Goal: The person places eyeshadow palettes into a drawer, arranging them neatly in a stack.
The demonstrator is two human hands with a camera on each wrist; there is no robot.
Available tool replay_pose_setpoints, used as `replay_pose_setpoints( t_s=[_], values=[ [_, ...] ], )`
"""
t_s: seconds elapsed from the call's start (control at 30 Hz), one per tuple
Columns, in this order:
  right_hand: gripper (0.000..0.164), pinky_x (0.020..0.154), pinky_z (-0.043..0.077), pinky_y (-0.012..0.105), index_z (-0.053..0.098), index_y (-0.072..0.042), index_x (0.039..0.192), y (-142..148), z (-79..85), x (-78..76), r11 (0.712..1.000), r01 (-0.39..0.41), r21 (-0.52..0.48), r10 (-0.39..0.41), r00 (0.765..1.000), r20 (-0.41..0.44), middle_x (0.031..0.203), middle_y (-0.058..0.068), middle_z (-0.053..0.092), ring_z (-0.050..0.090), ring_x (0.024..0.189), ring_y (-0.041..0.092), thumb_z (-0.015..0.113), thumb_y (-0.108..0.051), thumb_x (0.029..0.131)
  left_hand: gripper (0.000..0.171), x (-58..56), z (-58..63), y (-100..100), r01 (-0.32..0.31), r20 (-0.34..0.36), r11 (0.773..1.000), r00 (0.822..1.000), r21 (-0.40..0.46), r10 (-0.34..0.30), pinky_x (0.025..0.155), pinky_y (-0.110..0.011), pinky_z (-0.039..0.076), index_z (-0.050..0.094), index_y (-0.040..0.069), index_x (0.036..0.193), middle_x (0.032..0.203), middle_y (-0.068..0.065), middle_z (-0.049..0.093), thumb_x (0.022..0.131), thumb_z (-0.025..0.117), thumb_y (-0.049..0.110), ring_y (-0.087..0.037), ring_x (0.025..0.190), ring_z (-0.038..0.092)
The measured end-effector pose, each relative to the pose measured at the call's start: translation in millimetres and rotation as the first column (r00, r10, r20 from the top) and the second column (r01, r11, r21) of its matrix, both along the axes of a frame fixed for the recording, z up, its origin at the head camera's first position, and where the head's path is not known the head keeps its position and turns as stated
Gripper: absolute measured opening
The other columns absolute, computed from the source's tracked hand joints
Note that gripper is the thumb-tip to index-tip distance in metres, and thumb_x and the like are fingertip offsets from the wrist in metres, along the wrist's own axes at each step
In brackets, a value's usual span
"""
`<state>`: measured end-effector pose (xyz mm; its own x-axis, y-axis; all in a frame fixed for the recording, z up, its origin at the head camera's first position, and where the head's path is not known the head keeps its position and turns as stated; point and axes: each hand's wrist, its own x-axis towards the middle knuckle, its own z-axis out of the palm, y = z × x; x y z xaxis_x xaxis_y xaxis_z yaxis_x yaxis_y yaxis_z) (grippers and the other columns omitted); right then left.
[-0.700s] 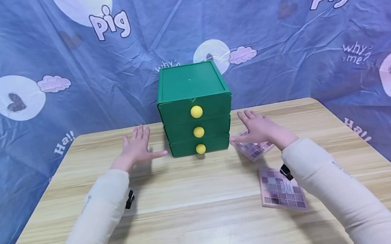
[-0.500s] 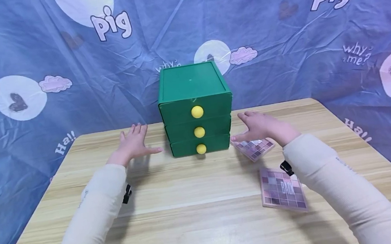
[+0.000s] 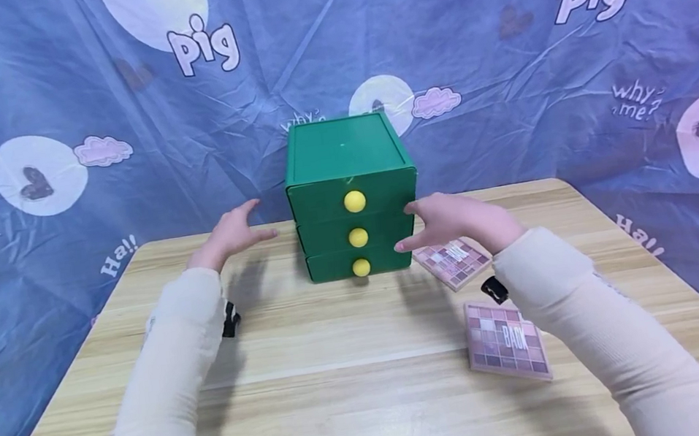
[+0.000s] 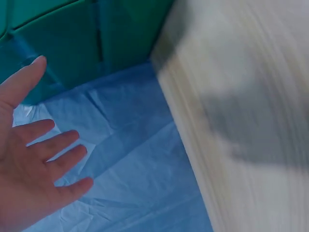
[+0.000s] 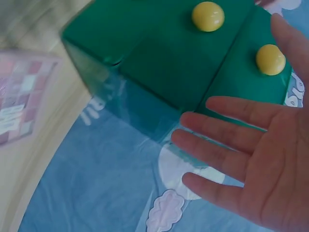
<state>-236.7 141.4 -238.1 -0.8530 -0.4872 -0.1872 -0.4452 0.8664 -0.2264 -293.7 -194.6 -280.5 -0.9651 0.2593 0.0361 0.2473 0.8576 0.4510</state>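
A green three-drawer box [image 3: 321, 202] with round yellow knobs stands at the back middle of the table, its drawers closed. To its left my left hand [image 3: 232, 233] is held in the air, thumb pointing toward the box; in the left wrist view the fingers [image 4: 63, 145] are spread and hold nothing. My right hand [image 3: 449, 218] hovers at the box's front right corner, overlapping it in the head view. The right wrist view shows that palm empty, with its fingers [image 5: 217, 150] straight and apart near the drawer fronts.
Two pink-purple eyeshadow palettes lie on the right of the wooden table [image 3: 322, 413]: one palette [image 3: 505, 341] nearer the front, another palette [image 3: 453, 263] beside the box under my right hand. A blue printed cloth [image 3: 272, 29] hangs behind and around the table.
My left hand has risen and drawn slightly left, away from the box. My right hand has lifted and shifted left, now overlapping the box's right front. Box and palettes stay put.
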Motion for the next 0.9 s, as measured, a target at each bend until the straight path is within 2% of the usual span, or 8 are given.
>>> replay_pose_setpoints(
  t_s=[0.1,0.2,0.37,0.5,0.6,0.77,0.83,0.9],
  values=[
    [0.077,0.089,0.032,0.041,0.039,0.009,0.123,-6,3.5,-0.6,0.999,-0.024,-0.040,0.023,1.000,-0.010,0.122,0.022,0.044,0.041,0.111,0.032,0.059,-0.048,0.075,0.070,-4.0,6.7,1,-0.028,0.010,0.988,1.000,0.154,0.026,0.091,-0.045,0.026,0.028,-0.001,0.132,0.128,-0.024,0.035,0.079,0.059,0.033,-0.036,0.115,0.032],
    [0.073,0.088,0.033,0.040,0.041,0.008,0.122,-11,6.0,-2.4,0.995,-0.046,-0.092,0.045,0.999,-0.011,0.119,0.021,0.046,0.044,0.108,0.030,0.059,-0.045,0.076,0.063,-7.4,12.2,3,-0.060,0.022,0.952,0.998,0.299,0.057,0.089,-0.043,0.030,0.031,0.000,0.131,0.126,-0.022,0.038,0.082,0.057,0.031,-0.033,0.114,0.035],
    [0.071,0.084,0.037,0.040,0.041,0.004,0.124,-19,6.3,-4.8,0.985,-0.042,-0.170,0.046,0.999,0.021,0.114,0.019,0.051,0.049,0.101,0.029,0.060,-0.044,0.076,0.058,-10.9,17.4,7,-0.079,0.037,0.849,0.997,0.522,0.070,0.090,-0.039,0.030,0.035,0.001,0.129,0.128,-0.019,0.037,0.084,0.054,0.031,-0.028,0.116,0.035],
    [0.070,0.082,0.038,0.039,0.038,0.002,0.126,-23,3.3,-6.7,0.975,-0.030,-0.221,0.040,0.998,0.040,0.115,0.018,0.051,0.051,0.100,0.028,0.060,-0.041,0.077,0.055,-12.9,19.8,13,-0.097,0.059,0.759,0.995,0.643,0.078,0.090,-0.039,0.030,0.037,0.004,0.129,0.130,-0.014,0.037,0.085,0.053,0.032,-0.026,0.115,0.037],
    [0.069,0.082,0.039,0.038,0.037,0.002,0.127,-24,0.7,-8.1,0.963,-0.020,-0.269,0.038,0.997,0.063,0.114,0.018,0.051,0.052,0.098,0.026,0.060,-0.039,0.078,0.052,-15.1,21.0,20,-0.126,0.099,0.667,0.992,0.734,0.078,0.088,-0.041,0.032,0.039,0.006,0.128,0.127,-0.012,0.041,0.085,0.052,0.033,-0.026,0.112,0.041],
    [0.068,0.081,0.039,0.037,0.036,0.001,0.128,-28,-4.4,-10.7,0.941,-0.004,-0.340,0.036,0.995,0.089,0.109,0.014,0.055,0.053,0.097,0.024,0.059,-0.039,0.078,0.049,-18.0,23.7,32,-0.152,0.163,0.466,0.986,0.872,0.017,0.087,-0.042,0.033,0.039,0.006,0.127,0.125,-0.014,0.042,0.086,0.051,0.029,-0.029,0.111,0.042],
    [0.068,0.081,0.039,0.036,0.036,0.001,0.128,-30,-6.1,-11.5,0.931,0.008,-0.364,0.026,0.996,0.088,0.108,0.013,0.055,0.053,0.097,0.024,0.059,-0.039,0.078,0.048,-19.4,24.9,38,-0.165,0.183,0.393,0.983,0.905,-0.009,0.088,-0.042,0.033,0.039,0.006,0.127,0.126,-0.015,0.041,0.086,0.052,0.027,-0.029,0.112,0.041],
    [0.067,0.081,0.039,0.036,0.036,0.001,0.128,-32,-8.2,-12.3,0.921,0.023,-0.390,0.012,0.996,0.088,0.108,0.014,0.055,0.053,0.097,0.024,0.060,-0.038,0.078,0.048,-20.8,25.5,43,-0.174,0.195,0.332,0.980,0.927,-0.030,0.088,-0.043,0.032,0.039,0.005,0.127,0.127,-0.015,0.040,0.086,0.052,0.026,-0.029,0.112,0.041]
  ],
)
